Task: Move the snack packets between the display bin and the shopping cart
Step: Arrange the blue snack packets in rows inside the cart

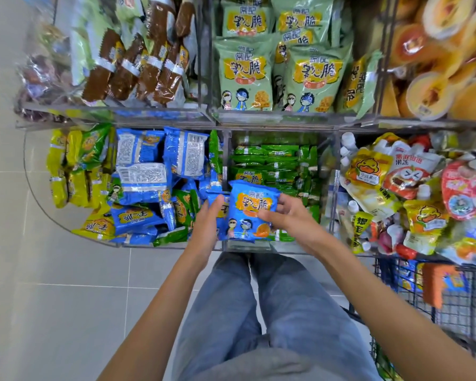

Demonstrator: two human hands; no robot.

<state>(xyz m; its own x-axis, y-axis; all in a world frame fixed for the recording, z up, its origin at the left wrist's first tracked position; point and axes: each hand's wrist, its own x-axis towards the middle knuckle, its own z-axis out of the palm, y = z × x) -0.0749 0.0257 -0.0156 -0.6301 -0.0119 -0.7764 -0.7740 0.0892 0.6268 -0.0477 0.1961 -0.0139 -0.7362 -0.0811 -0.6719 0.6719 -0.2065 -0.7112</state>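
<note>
A blue snack packet point(249, 211) with orange lettering and cartoon figures is held upright over the front edge of the clear display bin point(160, 244). My left hand point(208, 224) grips its left side, where more blue packet edges show behind the fingers. My right hand point(282, 213) grips its right side, thumb on the front. Several more blue packets point(146, 177) lie piled in the bin's left compartment. The shopping cart point(451, 295), black wire mesh, stands at the lower right with blue and orange packets point(440, 284) inside it.
Green packets point(275, 163) fill the compartment behind my hands, yellow ones point(74, 166) the bin's far left. Jelly pouches point(412, 188) crowd the right compartment. An upper shelf holds brown bars point(138, 59), light green bags point(245, 75) and orange cups point(437, 50). Tiled floor point(52, 298) lies left.
</note>
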